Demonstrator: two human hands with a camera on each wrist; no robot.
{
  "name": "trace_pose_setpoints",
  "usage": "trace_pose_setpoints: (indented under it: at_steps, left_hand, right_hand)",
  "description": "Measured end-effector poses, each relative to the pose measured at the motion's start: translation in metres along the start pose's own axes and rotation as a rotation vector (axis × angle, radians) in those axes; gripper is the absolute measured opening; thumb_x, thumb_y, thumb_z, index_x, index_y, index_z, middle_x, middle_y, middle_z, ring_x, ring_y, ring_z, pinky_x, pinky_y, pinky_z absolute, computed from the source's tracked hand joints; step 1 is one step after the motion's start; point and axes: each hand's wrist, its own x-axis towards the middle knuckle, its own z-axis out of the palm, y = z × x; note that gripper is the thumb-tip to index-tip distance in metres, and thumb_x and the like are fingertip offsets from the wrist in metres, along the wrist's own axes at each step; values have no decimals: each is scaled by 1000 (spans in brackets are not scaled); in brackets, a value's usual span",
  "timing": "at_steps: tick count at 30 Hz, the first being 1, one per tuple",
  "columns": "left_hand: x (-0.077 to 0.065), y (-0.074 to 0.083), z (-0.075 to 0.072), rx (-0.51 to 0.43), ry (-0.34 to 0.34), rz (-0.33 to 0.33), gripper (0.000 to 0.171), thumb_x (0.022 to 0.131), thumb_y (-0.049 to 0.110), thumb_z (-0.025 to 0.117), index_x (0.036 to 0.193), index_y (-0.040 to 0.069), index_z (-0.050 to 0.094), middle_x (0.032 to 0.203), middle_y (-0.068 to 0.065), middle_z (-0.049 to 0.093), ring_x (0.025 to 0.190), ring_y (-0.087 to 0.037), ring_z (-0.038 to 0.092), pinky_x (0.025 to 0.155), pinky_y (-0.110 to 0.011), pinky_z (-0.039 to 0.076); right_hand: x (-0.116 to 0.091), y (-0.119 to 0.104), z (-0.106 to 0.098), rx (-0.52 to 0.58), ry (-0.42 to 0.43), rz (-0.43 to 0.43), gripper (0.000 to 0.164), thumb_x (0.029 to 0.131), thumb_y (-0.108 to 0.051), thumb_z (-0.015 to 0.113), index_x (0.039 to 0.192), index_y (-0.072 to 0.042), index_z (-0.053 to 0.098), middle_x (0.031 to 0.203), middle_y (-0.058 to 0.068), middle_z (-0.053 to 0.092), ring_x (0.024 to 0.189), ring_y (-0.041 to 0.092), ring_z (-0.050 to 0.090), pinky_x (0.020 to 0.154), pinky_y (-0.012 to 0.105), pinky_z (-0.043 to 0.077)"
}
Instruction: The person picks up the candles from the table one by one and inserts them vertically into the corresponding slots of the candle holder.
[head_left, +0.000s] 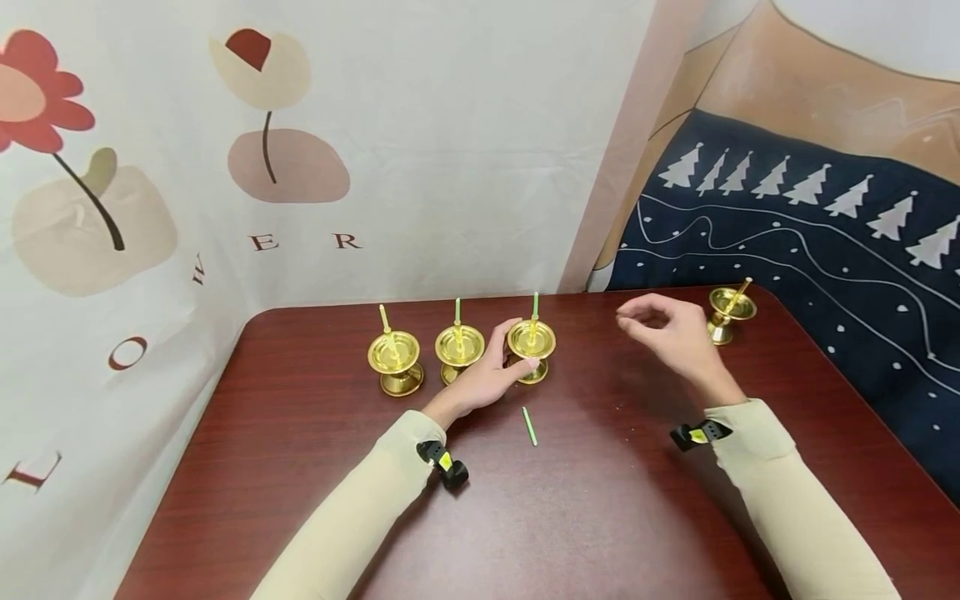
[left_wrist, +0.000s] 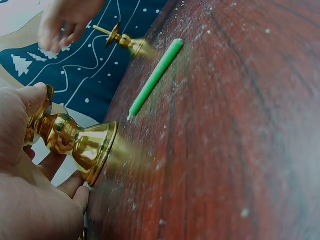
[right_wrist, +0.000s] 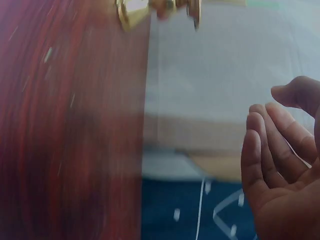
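Note:
My left hand [head_left: 487, 377] grips a brass candle holder [head_left: 534, 332], thumb at the near side under its dish and fingers around behind. A slim green candle [head_left: 536, 306] stands upright on that holder. On the table just in front lies another green candle [left_wrist: 156, 80], flat on the wood. My right hand [head_left: 670, 333] hovers over the table's right side with its fingers loosely bent; the right wrist view shows nothing between thumb and fingers [right_wrist: 254, 145]. Behind it, a brass holder [head_left: 732, 305] carries a thin gold-coloured stick that leans right.
Left of the gripped holder stand two more brass holders, one [head_left: 459, 343] with a green candle and one [head_left: 393, 353] with a pale yellow candle tilted left. The reddish-brown table [head_left: 570, 517] ends against a flower-printed cloth [head_left: 450, 167] and a dark blue tree-patterned cloth [head_left: 787, 225].

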Motion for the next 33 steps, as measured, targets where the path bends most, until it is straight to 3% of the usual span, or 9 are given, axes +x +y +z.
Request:
trace_pose_setpoints:
  at_steps: [4, 11, 13, 15, 19, 24, 26, 30, 33]
  left_hand:
    - [-1, 1, -2, 2, 4, -3, 81, 113, 19, 65, 173, 9, 12, 170, -24, 38, 163, -30, 28, 131, -47, 26]
    - [-5, 3, -7, 10, 12, -20, 82, 113, 20, 65, 173, 8, 10, 173, -23, 33, 165, -30, 24, 131, -47, 24]
    - [-5, 2, -7, 4, 15, -16, 82, 113, 18, 64, 173, 7, 10, 173, -24, 32, 165, -30, 24, 132, -47, 23]
    - [-4, 2, -7, -1, 20, -13, 81, 113, 17, 63, 173, 6, 10, 173, -24, 32, 165, -32, 24, 132, -48, 23]
    - [-4, 2, -3, -7, 39, -14, 80, 113, 17, 63, 172, 5, 11, 173, -26, 31, 165, -33, 24, 132, -48, 22]
    - [-8, 5, 3, 12, 95, -39, 79, 113, 22, 63, 172, 5, 14, 174, -24, 33, 164, -34, 26, 131, -50, 23]
    - [-11, 5, 6, 43, 124, -55, 77, 113, 25, 62, 171, 4, 16, 174, -24, 35, 163, -35, 28, 131, -52, 25]
    - [-15, 5, 11, 98, 159, -86, 77, 114, 37, 60, 171, 4, 20, 174, -23, 36, 160, -39, 33, 129, -56, 27]
    - [-11, -9, 12, 112, 164, -101, 83, 112, 46, 62, 172, 6, 21, 174, -20, 37, 159, -38, 35, 129, -56, 28]
  right_hand:
    - [-9, 21, -27, -107, 111, 27, 12, 100, -13, 82, 109, -4, 83, 100, 8, 80, 80, -3, 66, 73, 10, 50]
    - [-16, 60, -67, -220, 393, 158, 19, 98, -18, 80, 103, 0, 81, 89, -28, 64, 80, -12, 56, 74, 13, 41]
    - [-17, 70, -75, -233, 446, 205, 22, 97, -18, 79, 104, 3, 78, 92, -27, 60, 83, -13, 52, 80, 15, 39]
    - [-17, 78, -82, -256, 468, 248, 28, 96, -19, 79, 109, 5, 76, 98, -17, 57, 89, -9, 47, 85, 20, 35]
    - [-16, 93, -90, -272, 411, 355, 48, 98, -24, 78, 133, 8, 70, 120, 10, 61, 110, 12, 54, 96, 29, 38]
    - [-9, 104, -94, -257, 255, 442, 76, 106, -36, 71, 158, 14, 47, 149, 37, 53, 140, 50, 46, 115, 60, 39]
    - [-6, 106, -93, -261, 218, 453, 78, 107, -38, 69, 158, 16, 43, 152, 41, 50, 143, 56, 42, 118, 67, 33]
    - [-4, 106, -90, -261, 195, 471, 76, 108, -37, 68, 156, 17, 45, 153, 42, 49, 142, 58, 38, 119, 69, 29]
    - [-4, 104, -88, -263, 188, 454, 73, 106, -35, 70, 153, 18, 48, 149, 43, 52, 140, 58, 40, 118, 69, 27]
